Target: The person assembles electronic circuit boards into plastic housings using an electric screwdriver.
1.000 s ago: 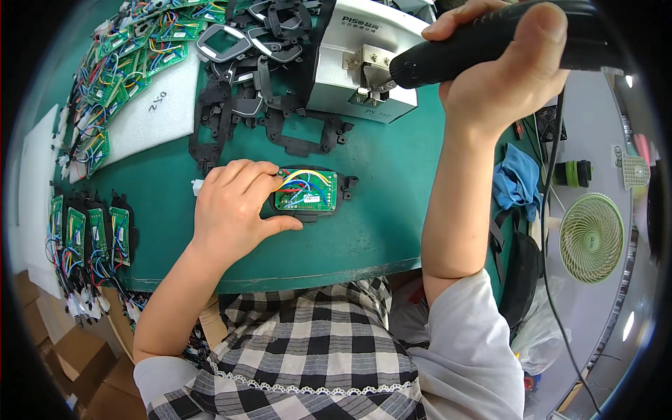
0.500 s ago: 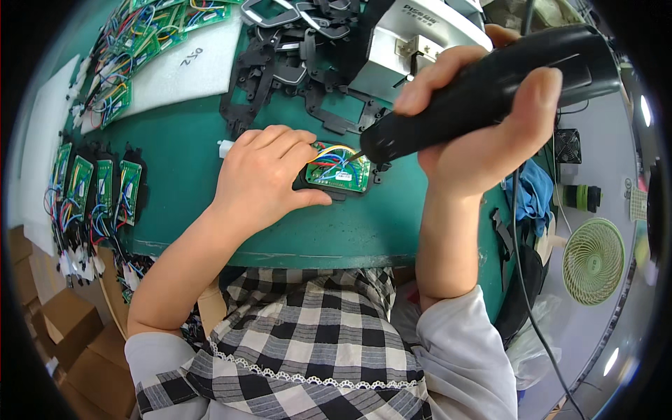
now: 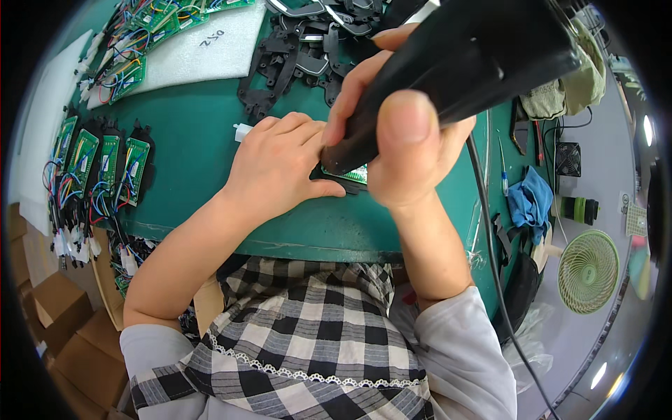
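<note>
My right hand point(image 3: 413, 150) is wrapped around a thick black electric screwdriver point(image 3: 483, 59), which slants down to the left. Its nose is over a green circuit board point(image 3: 358, 175) set in a black plastic frame, and the bit is out of sight behind the tool. My left hand point(image 3: 273, 164) holds the board's frame against the table, fingers bent over the far side and thumb along the near edge. Past its fingers a white connector point(image 3: 242, 131) sticks out. Most of the board and its wires are hidden by the hands and tool.
Several wired boards in black frames point(image 3: 108, 168) stand in a row at the left. More boards lie on white foam point(image 3: 210, 52) behind them. Loose black plastic frames point(image 3: 280, 66) are piled at the back. At right are a cable point(image 3: 488, 231), a blue cloth point(image 3: 530, 197) and a green fan point(image 3: 588, 271).
The electric screwdriver has come left and closer over the board, covering most of it and the bit, which showed among the wires before. My left hand keeps its hold; the view has shifted slightly.
</note>
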Motion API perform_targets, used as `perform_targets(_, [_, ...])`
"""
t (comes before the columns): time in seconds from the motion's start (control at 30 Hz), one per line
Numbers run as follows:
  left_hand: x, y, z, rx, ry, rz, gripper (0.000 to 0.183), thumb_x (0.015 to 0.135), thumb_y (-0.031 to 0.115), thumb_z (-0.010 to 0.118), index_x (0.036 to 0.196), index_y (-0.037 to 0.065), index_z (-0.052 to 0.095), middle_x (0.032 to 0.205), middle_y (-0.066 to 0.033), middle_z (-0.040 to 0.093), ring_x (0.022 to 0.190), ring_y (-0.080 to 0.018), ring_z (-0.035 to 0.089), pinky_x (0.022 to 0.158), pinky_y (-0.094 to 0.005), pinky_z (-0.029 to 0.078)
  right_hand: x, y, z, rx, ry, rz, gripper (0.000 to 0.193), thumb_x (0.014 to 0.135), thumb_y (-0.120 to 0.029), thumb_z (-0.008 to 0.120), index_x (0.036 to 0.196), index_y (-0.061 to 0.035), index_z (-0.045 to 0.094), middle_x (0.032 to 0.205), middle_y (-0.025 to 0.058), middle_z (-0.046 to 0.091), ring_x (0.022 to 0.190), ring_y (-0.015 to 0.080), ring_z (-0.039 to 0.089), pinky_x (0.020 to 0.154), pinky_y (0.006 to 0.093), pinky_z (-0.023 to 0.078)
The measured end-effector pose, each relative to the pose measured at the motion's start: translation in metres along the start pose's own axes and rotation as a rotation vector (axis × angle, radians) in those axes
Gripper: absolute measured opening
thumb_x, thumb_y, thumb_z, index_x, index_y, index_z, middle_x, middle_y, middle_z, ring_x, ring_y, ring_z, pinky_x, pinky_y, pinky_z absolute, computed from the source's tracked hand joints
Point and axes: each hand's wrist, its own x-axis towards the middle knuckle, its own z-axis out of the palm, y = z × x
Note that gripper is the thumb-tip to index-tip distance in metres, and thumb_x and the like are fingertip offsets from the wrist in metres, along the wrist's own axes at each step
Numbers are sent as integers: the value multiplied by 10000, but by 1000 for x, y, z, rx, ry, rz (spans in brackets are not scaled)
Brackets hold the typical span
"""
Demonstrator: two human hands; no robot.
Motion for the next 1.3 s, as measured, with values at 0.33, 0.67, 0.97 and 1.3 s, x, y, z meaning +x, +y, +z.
perform_targets(0.33, [-2, 4, 0, 105, -8, -12, 517, 627, 452, 813, 970, 108, 634, 978, 10, 662, 997, -178, 595, 804, -332, 440, -6, 0, -3, 11, -129, 135, 890, 835, -737, 559, 1135, 96, 471, 628, 92, 607, 484, 133, 571, 445, 227, 417])
perform_targets(0.67, [-14, 15, -102, 442, 177, -97, 623, 648, 376, 860, 1182, 121, 662, 1090, -52, 664, 935, -228, 618, 845, -367, 477, -3, -25, -82, 585, 288, 314, 625, 977, -599, 392, 1224, -45, 545, 770, 119, 566, 558, 229, 524, 514, 374, 408])
perform_targets(0.97, [-193, -202, -287, 241, 133, -1056, 528, 1001, 407, 574, 1326, -9, 570, 1169, -122, 670, 1096, -182, 593, 999, -309, 421, -4, 6, -90, 509, 421, 412, 559, 979, -576, 432, 1190, -65, 511, 708, 119, 553, 526, 236, 536, 487, 381, 449])
perform_targets(1.3, [76, -78, -102, 489, 0, -159, 223, 963, 240, 580, 1040, 65, 694, 1020, -95, 693, 995, -298, 636, 853, -392, 488, -7, 15, -79, 645, 354, 401, 515, 1007, -525, 391, 1194, -55, 486, 699, 140, 547, 504, 220, 535, 463, 363, 459])
